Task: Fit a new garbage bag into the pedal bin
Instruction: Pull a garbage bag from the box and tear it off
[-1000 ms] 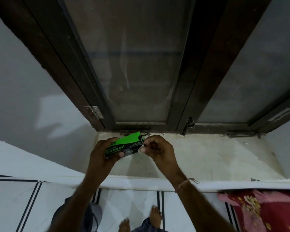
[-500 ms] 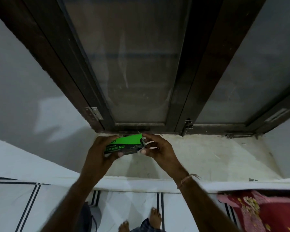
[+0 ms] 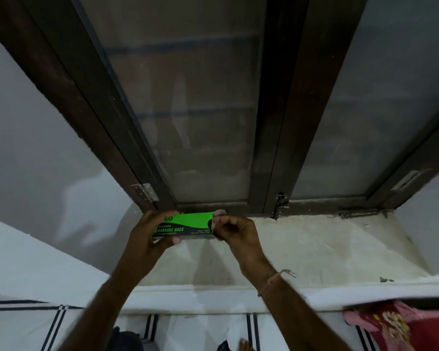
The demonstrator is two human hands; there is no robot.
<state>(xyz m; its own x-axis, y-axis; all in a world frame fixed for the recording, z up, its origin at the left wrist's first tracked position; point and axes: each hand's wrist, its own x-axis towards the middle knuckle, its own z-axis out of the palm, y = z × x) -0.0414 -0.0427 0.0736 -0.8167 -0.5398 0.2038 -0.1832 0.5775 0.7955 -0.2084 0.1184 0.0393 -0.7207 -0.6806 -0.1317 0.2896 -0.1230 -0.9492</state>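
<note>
A green and black box [image 3: 188,225] labelled garbage bags is held level above the pale window sill [image 3: 314,247]. My left hand [image 3: 147,236] grips the box's left end, thumb underneath. My right hand [image 3: 235,230] pinches the box's right end, fingers curled at its flap. A dark rounded shape [image 3: 123,338] shows at the bottom edge between my arms; I cannot tell whether it is the pedal bin. No loose bag is visible.
A dark wooden window frame [image 3: 276,122] with frosted panes rises behind the sill, with a hinge [image 3: 145,192] and a latch [image 3: 280,201]. White floor tiles with black stripes [image 3: 56,323] lie below. A red floral cloth [image 3: 395,325] is at bottom right. A foot [image 3: 243,345] shows at the bottom.
The box has levelled out from a tilt and risen slightly toward the window frame. My right fingers have shifted on the box's right end. The view has tipped upward a little.
</note>
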